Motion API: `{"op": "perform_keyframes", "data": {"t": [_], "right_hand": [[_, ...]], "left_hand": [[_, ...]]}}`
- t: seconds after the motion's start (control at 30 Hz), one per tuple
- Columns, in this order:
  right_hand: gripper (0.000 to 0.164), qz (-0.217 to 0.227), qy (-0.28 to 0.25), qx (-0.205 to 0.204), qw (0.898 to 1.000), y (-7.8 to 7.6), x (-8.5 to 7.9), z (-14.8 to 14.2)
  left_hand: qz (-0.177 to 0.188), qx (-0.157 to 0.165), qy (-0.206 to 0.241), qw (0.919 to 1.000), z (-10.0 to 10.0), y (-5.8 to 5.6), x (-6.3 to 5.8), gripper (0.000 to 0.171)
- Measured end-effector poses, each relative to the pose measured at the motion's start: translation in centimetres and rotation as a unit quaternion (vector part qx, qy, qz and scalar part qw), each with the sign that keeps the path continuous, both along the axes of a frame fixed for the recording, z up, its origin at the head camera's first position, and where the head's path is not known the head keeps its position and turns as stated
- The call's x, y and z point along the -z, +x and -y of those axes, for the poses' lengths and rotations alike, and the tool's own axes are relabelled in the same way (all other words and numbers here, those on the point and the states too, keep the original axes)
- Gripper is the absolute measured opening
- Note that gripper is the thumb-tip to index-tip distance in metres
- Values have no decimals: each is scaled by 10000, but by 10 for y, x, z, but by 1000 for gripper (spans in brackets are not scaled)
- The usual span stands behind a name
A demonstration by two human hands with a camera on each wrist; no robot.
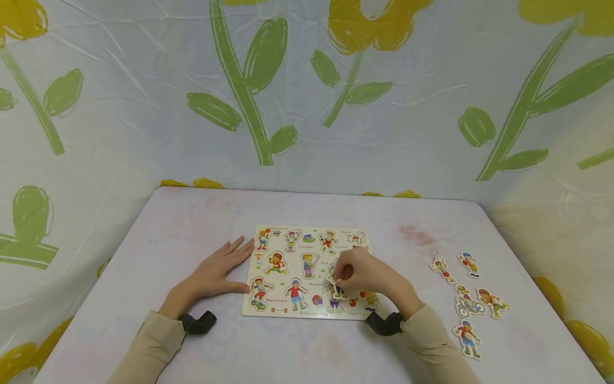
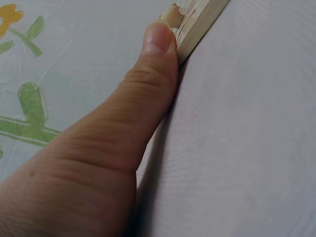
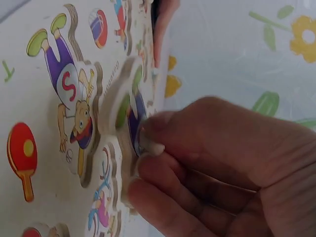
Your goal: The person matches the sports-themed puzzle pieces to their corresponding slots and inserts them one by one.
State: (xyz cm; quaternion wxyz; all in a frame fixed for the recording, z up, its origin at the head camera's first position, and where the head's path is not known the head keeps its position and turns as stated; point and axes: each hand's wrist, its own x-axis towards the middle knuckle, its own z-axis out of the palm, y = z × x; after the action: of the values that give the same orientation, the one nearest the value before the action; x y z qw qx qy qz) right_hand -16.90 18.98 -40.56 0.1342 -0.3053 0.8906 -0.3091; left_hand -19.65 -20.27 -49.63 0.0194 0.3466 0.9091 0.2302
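A wooden peg puzzle board (image 1: 245,306) with printed sports figures lies on the table. My left hand (image 1: 213,274) is spread flat at its left side, fingers straight; in the left wrist view the thumb (image 2: 143,74) touches the board's edge (image 2: 197,32). Over the right half of the board, my right hand (image 1: 366,272) pinches a puzzle piece (image 3: 129,106) by its small peg (image 3: 157,148). That piece shows purple trousers and green shoes; fingers hide its upper part. Beside it in the right wrist view is a recess with a baseball figure (image 3: 74,89) printed inside.
Several loose puzzle pieces lie right of the board: a tennis player (image 1: 442,269), a blue-capped figure (image 1: 469,265), a cyclist (image 1: 468,303), a figure in green and yellow (image 1: 492,303) and a figure in green boots (image 1: 467,339). A flower-patterned cloth (image 1: 384,133) hangs behind the table.
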Motion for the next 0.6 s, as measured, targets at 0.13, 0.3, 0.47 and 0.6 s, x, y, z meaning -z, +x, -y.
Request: {"op": "perform_keyframes", "data": {"t": [0.13, 0.3, 0.47, 0.6], "right_hand": [[11, 256, 190, -162, 9994, 0, 4, 4], [17, 383, 345, -361, 9980, 1, 10, 8], [19, 440, 362, -474, 9972, 1, 13, 10], [19, 456, 352, -532, 9969, 1, 14, 12]], "left_hand": [[22, -23, -13, 10000, -1, 0, 0, 107], [11, -3, 5, 10000, -1, 1, -1, 107], [-17, 15, 28, 10000, -1, 1, -1, 107], [-67, 3, 33, 10000, 0, 0, 0, 107]]}}
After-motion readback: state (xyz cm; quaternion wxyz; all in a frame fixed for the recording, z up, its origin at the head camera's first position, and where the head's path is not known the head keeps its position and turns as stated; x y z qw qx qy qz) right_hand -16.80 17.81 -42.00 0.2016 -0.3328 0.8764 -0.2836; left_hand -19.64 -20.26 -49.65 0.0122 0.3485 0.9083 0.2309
